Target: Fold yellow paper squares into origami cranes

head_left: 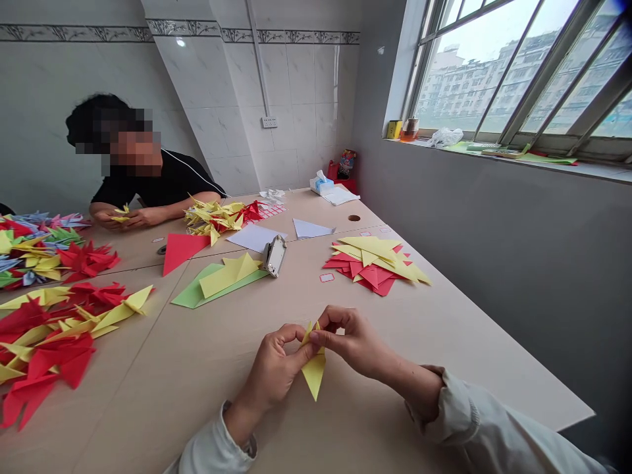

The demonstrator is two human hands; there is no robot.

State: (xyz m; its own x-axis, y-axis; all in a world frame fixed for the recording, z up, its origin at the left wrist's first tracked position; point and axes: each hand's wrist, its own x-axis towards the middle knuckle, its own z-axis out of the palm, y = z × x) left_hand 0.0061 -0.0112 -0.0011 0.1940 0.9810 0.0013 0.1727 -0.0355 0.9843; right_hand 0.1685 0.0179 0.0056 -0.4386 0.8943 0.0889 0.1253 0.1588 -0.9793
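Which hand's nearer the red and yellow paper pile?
Right hand: it sits on the near side of the red and yellow paper pile. Left hand is farther, out to the pile's left, past the folded yellow paper.

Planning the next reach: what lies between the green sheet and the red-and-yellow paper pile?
In the head view, a silver metal device, kind unclear, and, nearer the pile, a small red-edged paper label.
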